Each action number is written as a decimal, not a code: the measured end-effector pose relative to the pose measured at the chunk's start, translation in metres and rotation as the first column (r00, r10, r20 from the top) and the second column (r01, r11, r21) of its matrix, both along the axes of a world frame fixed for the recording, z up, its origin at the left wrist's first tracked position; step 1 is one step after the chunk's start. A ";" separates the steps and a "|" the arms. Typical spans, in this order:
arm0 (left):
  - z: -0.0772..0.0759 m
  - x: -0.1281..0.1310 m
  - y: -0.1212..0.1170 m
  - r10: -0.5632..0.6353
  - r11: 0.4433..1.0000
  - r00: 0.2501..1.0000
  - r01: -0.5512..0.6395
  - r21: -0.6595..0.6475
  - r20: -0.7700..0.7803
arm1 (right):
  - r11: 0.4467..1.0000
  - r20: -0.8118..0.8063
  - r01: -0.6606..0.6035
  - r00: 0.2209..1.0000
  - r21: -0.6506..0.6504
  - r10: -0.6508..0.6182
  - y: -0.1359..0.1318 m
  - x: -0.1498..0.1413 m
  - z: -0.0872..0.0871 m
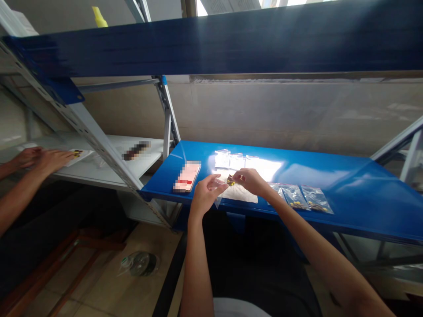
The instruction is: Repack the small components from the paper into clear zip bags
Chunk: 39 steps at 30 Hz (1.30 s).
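Observation:
My left hand (207,193) is closed on a clear plastic bag (217,201) that hangs below its fingers. My right hand (249,181) has its fingertips pinched together beside a small cluster of yellow and dark pieces (230,180); what lies between those fingertips is too small to make out. Under both hands a white cloth (243,193) is spread at the front of the blue shelf (357,198). Clear zip bags (296,197) with yellow and dark pieces inside lie to the right of my right forearm. Flat clear bags (222,159) lie behind the hands.
A pink, blurred-out phone-like object (187,177) lies left of my left hand. A blue beam (211,48) crosses overhead, with a grey metal post (99,136) at left. Another person's hands (49,159) are over the white shelf (95,169). A large clear bottle (142,263) stands on the floor.

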<state>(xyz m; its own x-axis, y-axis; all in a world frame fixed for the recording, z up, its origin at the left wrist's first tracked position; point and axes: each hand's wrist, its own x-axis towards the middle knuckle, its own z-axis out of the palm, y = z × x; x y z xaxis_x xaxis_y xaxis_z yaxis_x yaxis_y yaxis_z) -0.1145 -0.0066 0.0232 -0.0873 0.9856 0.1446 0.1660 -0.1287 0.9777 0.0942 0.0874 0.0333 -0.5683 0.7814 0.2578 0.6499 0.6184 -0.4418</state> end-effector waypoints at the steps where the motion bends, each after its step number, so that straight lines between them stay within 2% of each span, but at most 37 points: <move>1: 0.000 0.000 0.000 0.004 1.000 1.000 -0.004 0.000 0.001 | 1.000 0.056 0.015 0.998 0.024 -0.016 -0.001 0.000 -0.006; 5: -0.001 0.000 0.001 0.014 1.000 1.000 -0.014 -0.004 -0.014 | 0.993 0.218 0.080 0.971 0.084 -0.097 -0.007 -0.005 -0.019; 9: 0.001 -0.001 0.001 0.010 1.000 1.000 -0.010 -0.001 -0.025 | 0.991 0.282 0.106 0.951 0.080 -0.124 -0.012 -0.010 -0.022; 17: 0.002 -0.004 0.000 0.030 1.000 0.999 -0.029 0.004 -0.025 | 0.992 0.332 0.071 0.938 0.103 -0.101 -0.010 -0.012 -0.027; 21: 0.000 -0.004 0.001 0.030 1.000 0.999 -0.030 0.009 -0.027 | 0.991 0.259 0.068 0.961 0.112 -0.095 -0.007 -0.008 -0.025; 23: 0.001 -0.003 0.001 0.027 1.000 0.999 -0.027 0.001 -0.028 | 0.992 0.141 0.081 0.985 0.095 -0.094 -0.005 -0.005 -0.020; 26: 0.002 -0.002 0.001 0.009 1.000 0.999 -0.010 -0.021 -0.032 | 0.998 -0.133 0.055 0.990 0.014 -0.053 -0.004 -0.002 -0.004; 28: 0.004 -0.001 0.001 -0.014 1.000 0.999 0.013 -0.027 -0.036 | 0.997 -0.300 -0.031 0.954 -0.067 0.009 -0.007 -0.004 0.012; 30: 0.004 0.000 0.000 -0.036 0.999 0.998 0.035 -0.025 -0.043 | 0.984 -0.387 -0.134 0.919 -0.114 0.080 -0.012 -0.009 0.029; 34: 0.007 0.001 -0.002 -0.064 0.998 0.997 0.064 -0.011 -0.037 | 0.980 -0.308 -0.182 0.940 -0.086 0.148 -0.025 -0.024 0.053; 37: 0.010 0.001 -0.003 -0.082 0.996 0.996 0.082 0.016 -0.042 | 0.981 -0.199 -0.177 0.967 -0.081 0.158 -0.031 -0.031 0.062; 39: 0.012 0.001 -0.004 -0.073 0.997 0.996 0.074 0.020 -0.046 | 0.981 -0.183 -0.179 0.969 -0.071 0.164 -0.030 -0.029 0.063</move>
